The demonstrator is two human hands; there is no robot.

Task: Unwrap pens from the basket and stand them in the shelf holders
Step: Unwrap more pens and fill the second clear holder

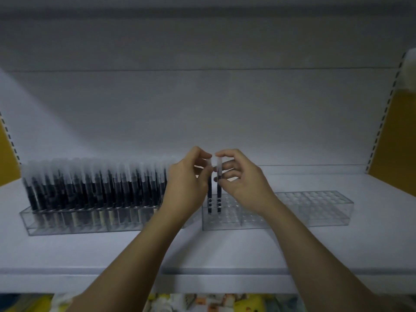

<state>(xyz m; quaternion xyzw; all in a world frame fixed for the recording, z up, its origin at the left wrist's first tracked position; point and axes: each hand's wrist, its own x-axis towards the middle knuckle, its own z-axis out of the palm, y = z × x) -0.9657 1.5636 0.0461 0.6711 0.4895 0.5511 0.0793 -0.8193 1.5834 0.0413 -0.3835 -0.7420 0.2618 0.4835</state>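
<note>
Left hand: we've got the left hand [188, 179] up at the shelf, fingers curled, thumb and fingertips pinching the left pen [209, 194] just under its frosted cap.
Right hand: the right hand [243, 179] mirrors it, thumb and forefinger nipping the top of the right pen [219, 194], the other fingers loosely bent behind the barrel.
The two pens: both dark-barrelled and upright, side by side and just apart. We see their lower ends down in the left end of the right holder [315, 208]; whether they sit on its floor we cannot tell.
Right holder: clear plastic, a grid of round holes. Only those two pens stand in it.
Left holder: the left holder [67, 224] is clear too, just beside the other and partly behind the left wrist. It is packed with a row of pens [94, 183], dark bodies with pale caps, blurred together.
Shelf: we're looking at a white shelf board [202, 251] carrying both holders, with a pale back panel [202, 109] behind.
Sides: a yellow side panel [396, 136] with a slotted upright at the right.
Below: colourful goods [225, 302] under the shelf edge, too blurred for us to name.
</note>
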